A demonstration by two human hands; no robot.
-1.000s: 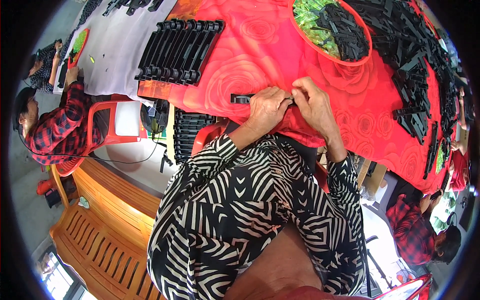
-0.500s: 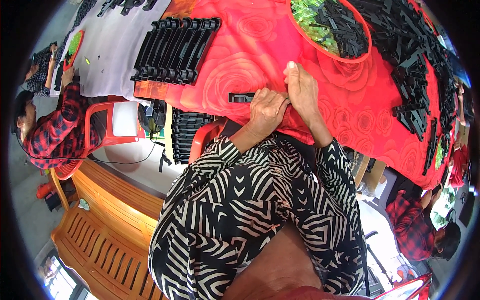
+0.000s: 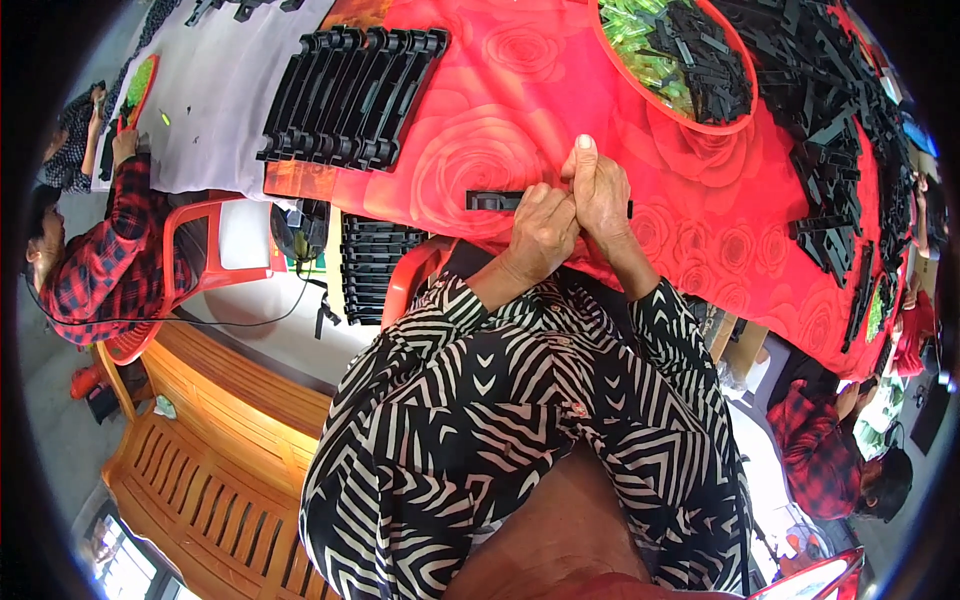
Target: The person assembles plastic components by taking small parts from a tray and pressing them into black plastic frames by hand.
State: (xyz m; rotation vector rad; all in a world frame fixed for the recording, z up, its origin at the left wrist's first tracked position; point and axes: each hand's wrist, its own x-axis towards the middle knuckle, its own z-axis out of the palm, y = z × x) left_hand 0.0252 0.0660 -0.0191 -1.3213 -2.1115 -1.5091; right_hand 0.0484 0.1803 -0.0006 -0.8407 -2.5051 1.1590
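- Sleeves (image 3: 520,400), zebra-striped black and white, fill the near field; both forearms rise from them to the table edge.
- Left hand (image 3: 540,235): fingers curled shut over the middle of a black strip (image 3: 492,200). The strip's left end pokes out past the knuckles and lies flat on the red cloth (image 3: 480,120), close to the near edge.
- Right hand (image 3: 600,190): touching the left, fingers folded onto the same strip and one digit standing straight up. The strip's right end is covered, so exactly how the pads pinch it cannot be told.
- Handling, as a judgement: the strip looks like moulded plastic, so light, stiff and rather smooth. It is likely to flex a little when held by one end alone. The two-handed grip near mid-length, close on either side of the working point, seems the steadiest hold, and thin tabs could snap if twisted.
- Row (image 3: 350,95) of long black parts, set side by side, lies well apart to the upper left, where the red cloth meets a white sheet (image 3: 220,90).
- Basin (image 3: 735,115) with an orange rim stands beyond the hands; it holds green and black pieces.
- Heap (image 3: 840,130) of black parts runs along the far right edge.
- Person (image 3: 90,260) in red plaid works at the left end, and another sits at the lower right.
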